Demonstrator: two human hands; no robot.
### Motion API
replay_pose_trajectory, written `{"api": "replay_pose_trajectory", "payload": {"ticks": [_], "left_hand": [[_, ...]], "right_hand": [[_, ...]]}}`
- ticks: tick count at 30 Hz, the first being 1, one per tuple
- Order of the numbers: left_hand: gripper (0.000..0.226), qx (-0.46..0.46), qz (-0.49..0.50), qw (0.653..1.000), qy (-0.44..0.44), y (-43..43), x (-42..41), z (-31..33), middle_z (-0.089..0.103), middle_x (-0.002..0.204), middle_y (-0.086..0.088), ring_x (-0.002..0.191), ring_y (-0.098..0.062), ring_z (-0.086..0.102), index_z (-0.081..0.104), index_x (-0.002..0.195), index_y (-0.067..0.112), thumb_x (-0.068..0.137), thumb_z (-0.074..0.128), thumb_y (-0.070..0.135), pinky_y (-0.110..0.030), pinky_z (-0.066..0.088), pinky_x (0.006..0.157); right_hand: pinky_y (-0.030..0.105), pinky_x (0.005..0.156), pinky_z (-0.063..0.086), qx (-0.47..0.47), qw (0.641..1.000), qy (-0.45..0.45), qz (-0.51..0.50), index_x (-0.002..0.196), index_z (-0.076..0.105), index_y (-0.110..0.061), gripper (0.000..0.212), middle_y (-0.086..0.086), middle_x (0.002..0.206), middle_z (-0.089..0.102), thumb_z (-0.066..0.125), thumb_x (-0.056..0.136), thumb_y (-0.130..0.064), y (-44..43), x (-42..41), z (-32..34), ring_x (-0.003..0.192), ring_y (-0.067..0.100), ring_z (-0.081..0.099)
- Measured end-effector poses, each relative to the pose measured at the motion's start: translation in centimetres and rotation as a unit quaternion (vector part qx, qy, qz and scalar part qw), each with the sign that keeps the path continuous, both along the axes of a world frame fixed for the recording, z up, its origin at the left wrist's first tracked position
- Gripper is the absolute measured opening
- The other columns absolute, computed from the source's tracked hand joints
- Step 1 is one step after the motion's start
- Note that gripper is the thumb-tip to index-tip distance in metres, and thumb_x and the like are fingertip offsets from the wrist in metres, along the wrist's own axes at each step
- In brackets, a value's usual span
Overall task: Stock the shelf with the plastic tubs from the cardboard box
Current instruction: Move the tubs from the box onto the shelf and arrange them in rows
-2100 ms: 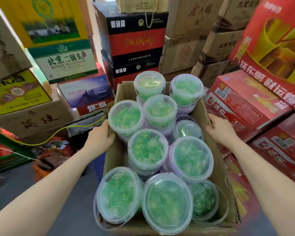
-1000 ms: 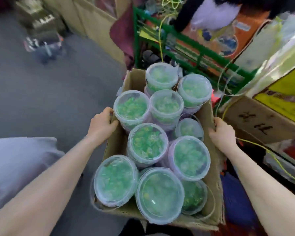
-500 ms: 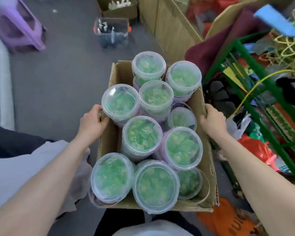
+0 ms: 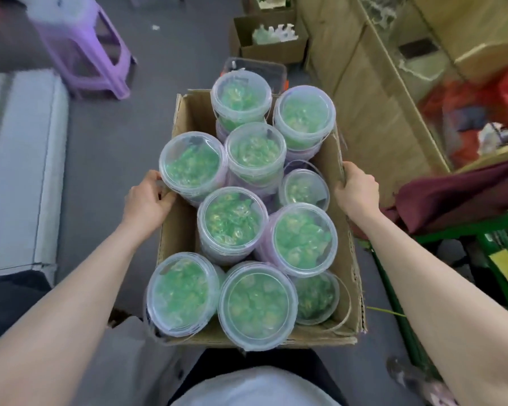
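- Light: diffuse and moderately bright. The source is out of view, and no hard shadows fall on the floor (image 4: 115, 127).
- Glare: a pale sheen lies on the clear lids of the plastic tubs (image 4: 257, 303), so the contents look hazy.
- Sharpest zone: the centre, where my left hand (image 4: 147, 200) and right hand (image 4: 357, 189) grip the cardboard box (image 4: 188, 115).
- Blur: the purple stool (image 4: 82, 45) and the upper corners are smeared.
- Distortion: wide-angle. My left forearm (image 4: 56, 332) and right forearm (image 4: 452, 317) stretch toward the lower corners.

Grey floor (image 4: 106, 127) bearing goods
A purple plastic stool (image 4: 82, 51) is standing there, an open brown cardboard carton (image 4: 273, 54) sitting to its right.
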State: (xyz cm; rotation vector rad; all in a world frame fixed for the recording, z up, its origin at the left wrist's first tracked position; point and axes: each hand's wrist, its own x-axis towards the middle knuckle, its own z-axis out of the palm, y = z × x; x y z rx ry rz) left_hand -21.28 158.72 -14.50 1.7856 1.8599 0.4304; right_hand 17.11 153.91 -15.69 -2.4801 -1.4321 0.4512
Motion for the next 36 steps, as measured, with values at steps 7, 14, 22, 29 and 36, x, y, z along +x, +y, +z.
{"api": "replay_pose_trajectory", "payload": {"ticks": [7,14,22,29,36], "left_hand": [[0.039,0.015,0.078,0.997,0.024,15.0,-3.1,-0.4,0.068,0.098,-0.018,0.095,-0.043,0.061,0.051,0.123,0.01,0.088,0.059,0.025,-0.045,0.047,0.077],[0.037,0.02,0.122,0.992,-0.002,30.2,-8.9,-1.3,0.069,0.101,-0.015,0.095,-0.041,0.062,0.053,0.118,0.012,0.087,0.061,0.028,-0.047,0.051,0.077],[0.033,0.018,0.15,0.988,-0.016,49.9,-17.6,-0.1,0.063,0.078,-0.008,0.083,-0.037,0.06,0.052,0.115,0.013,0.086,0.062,0.025,-0.043,0.049,0.07],[0.028,0.041,0.187,0.981,0.019,66.5,-24.2,0.2,0.064,0.075,-0.013,0.077,-0.036,0.059,0.052,0.108,0.009,0.086,0.061,0.024,-0.039,0.044,0.065],[0.027,0.031,0.23,0.972,0.019,80.8,-30.5,-0.8,0.055,0.064,-0.004,0.07,-0.034,0.055,0.047,0.106,0.013,0.087,0.058,0.028,-0.036,0.038,0.058]], "right_hand": [[0.046,0.083,0.048,-0.014,0.998,0.021,0.061,0.125,0.05,-0.023,0.041,0.019,0.102,0.066,0.047,0.085,-0.018,21.2,-3.3,-0.4,0.098,0.044,0.055],[0.043,0.076,0.045,-0.019,0.991,0.004,0.129,0.122,0.051,-0.019,0.037,0.02,0.103,0.065,0.047,0.086,-0.016,40.7,-9.2,0.6,0.097,0.045,0.056],[0.046,0.074,0.052,-0.003,0.987,0.01,0.16,0.127,0.052,-0.017,0.04,0.017,0.104,0.068,0.049,0.087,-0.013,61.9,-18.8,2.0,0.093,0.043,0.061],[0.046,0.078,0.051,0.011,0.98,0.001,0.197,0.129,0.049,-0.014,0.039,0.02,0.105,0.067,0.05,0.09,-0.014,81.1,-25.8,1.7,0.093,0.044,0.06],[0.047,0.075,0.052,0.022,0.969,-0.001,0.247,0.123,0.051,-0.018,0.037,0.018,0.096,0.067,0.049,0.086,-0.018,99.2,-32.8,1.6,0.087,0.044,0.059]]}}
